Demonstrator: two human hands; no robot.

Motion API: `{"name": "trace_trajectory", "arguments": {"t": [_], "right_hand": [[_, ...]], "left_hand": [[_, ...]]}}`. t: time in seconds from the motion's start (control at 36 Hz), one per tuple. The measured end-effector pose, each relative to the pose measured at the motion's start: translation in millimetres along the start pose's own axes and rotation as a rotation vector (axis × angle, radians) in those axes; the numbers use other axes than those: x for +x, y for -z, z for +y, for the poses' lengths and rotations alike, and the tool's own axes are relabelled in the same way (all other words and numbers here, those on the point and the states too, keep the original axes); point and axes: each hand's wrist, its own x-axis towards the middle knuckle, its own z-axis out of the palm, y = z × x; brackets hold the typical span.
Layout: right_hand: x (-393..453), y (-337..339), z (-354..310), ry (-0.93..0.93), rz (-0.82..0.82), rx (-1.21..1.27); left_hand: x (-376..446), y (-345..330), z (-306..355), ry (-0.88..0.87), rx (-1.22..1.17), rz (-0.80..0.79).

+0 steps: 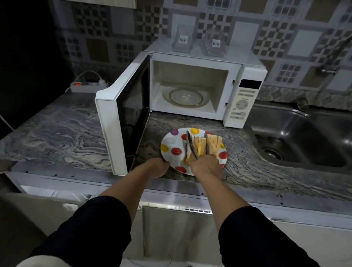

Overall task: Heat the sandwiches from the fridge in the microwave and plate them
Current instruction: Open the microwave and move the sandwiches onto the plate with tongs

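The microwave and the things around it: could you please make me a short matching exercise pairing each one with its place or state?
Things:
1. microwave door
2. sandwiches
3. tongs
4. clear boxes

Places or states:
a. on top of the microwave
b. swung open
c. on the spotted plate
d. held in the right hand

Pairs: 1-b, 2-c, 3-d, 4-a

1. no word, brand or number can be read anywhere.
2. two clear containers [183,39] [215,43] on top of the microwave [203,55], at 12 o'clock from the plate [173,146], each carry a white barcode sticker; the print is too small to read.
3. the microwave control panel [243,103] shows markings, all blurred.
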Motion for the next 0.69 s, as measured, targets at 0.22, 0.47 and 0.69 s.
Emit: {"name": "trace_trajectory", "arguments": {"t": [0.22,0.47,0.69], "right_hand": [[-1.5,16.8,-17.0,0.068,0.050,0.038],[0.2,45.8,-31.5,0.207,-0.090,0.124],[-2.1,58.1,-32.1,0.244,-0.369,0.222]], "left_hand": [[-6.3,20.0,21.9,0.013,-0.260,0.102],[-9.3,39.1,64.8,-0.064,-1.177,-0.107],[-5.1,49.3,82.4,-0.026,-1.383,-0.128]]}}
